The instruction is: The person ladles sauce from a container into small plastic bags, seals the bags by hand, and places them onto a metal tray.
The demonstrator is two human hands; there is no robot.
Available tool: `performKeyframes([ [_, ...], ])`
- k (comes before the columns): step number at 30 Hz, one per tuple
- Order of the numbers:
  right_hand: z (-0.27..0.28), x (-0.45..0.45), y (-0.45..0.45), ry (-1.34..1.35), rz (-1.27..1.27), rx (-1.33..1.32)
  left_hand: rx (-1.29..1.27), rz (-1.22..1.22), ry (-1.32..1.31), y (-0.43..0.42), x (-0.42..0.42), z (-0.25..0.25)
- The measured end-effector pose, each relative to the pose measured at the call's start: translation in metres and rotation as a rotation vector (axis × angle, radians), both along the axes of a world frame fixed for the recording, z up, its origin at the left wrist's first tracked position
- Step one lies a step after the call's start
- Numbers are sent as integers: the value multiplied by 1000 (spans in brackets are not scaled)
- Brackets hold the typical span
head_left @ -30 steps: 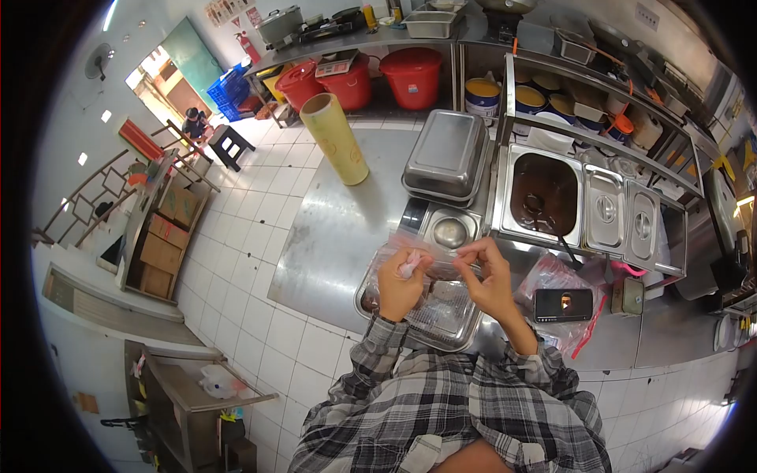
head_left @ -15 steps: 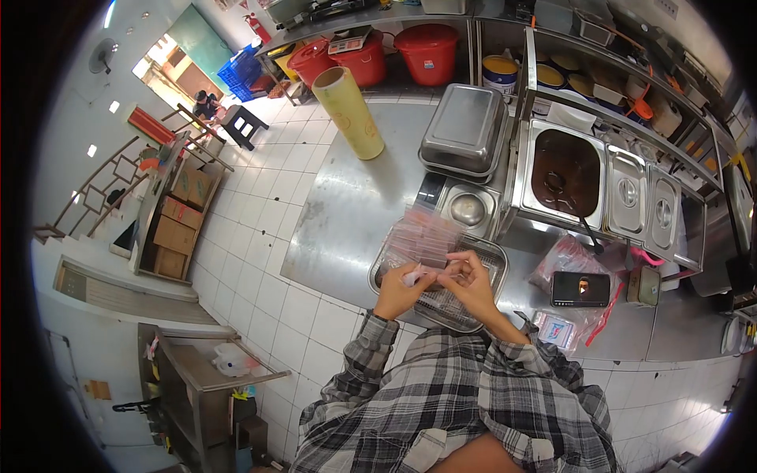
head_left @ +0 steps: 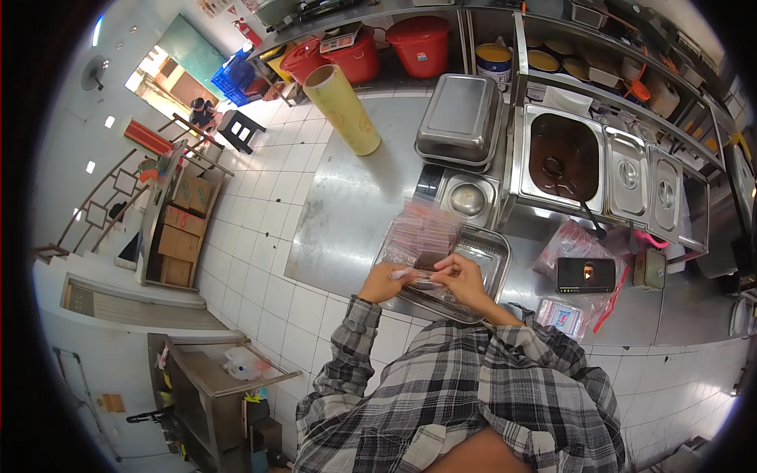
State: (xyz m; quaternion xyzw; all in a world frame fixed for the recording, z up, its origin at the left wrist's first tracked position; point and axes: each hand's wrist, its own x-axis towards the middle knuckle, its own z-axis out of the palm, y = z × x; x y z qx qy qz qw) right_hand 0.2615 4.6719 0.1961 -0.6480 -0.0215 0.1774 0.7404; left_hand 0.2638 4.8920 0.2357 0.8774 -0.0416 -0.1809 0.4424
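My left hand point(head_left: 384, 282) and my right hand point(head_left: 465, 281) are close together over a metal tray point(head_left: 495, 272). Between them the fingers of both pinch the edge of a small clear plastic bag point(head_left: 421, 276); its contents are hard to make out. Just beyond my fingers, a pile of flat clear packets point(head_left: 423, 227) with reddish edges lies on the tray, a dark brown one nearest my right hand. A scale point(head_left: 467, 199) with a round metal platform stands behind the tray.
A roll of yellowish film point(head_left: 343, 110) stands upright on the steel table point(head_left: 323, 213). Behind are a lidded steel pan point(head_left: 460, 118) and a pan of brown sauce point(head_left: 561, 154) with a ladle. To the right lie a phone point(head_left: 586, 275) and a packet of bags point(head_left: 561, 318).
My left hand has moved slightly left and both hands hold the bag's edge stretched between them. The whole view has shifted a little.
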Motion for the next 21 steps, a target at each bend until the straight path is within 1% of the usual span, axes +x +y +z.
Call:
performKeyframes([
  [1,4,2,-2,25,2,-8,-27,-10,-17,2,3,-5],
  [4,-11,10,0,-127,-128,-72,90,39,-41,-12,19,6],
  [7,-3,10,-11,-314,-194,-299,132,38,-197,-18,30,-4],
  [10,-6,9,-20,-212,-220,-242,225,126,-264,-22,37,-12],
  [13,-8,8,-20,-171,-188,-261,224,106,-310,-22,37,-22],
  [16,-25,11,-11,-121,-156,-153,140,42,-368,-27,32,-10],
  [19,-31,15,-2,-153,-133,-100,264,82,-341,-24,32,-11],
  [21,-20,18,1,-149,-166,-128,280,127,-314,-19,34,-12],
])
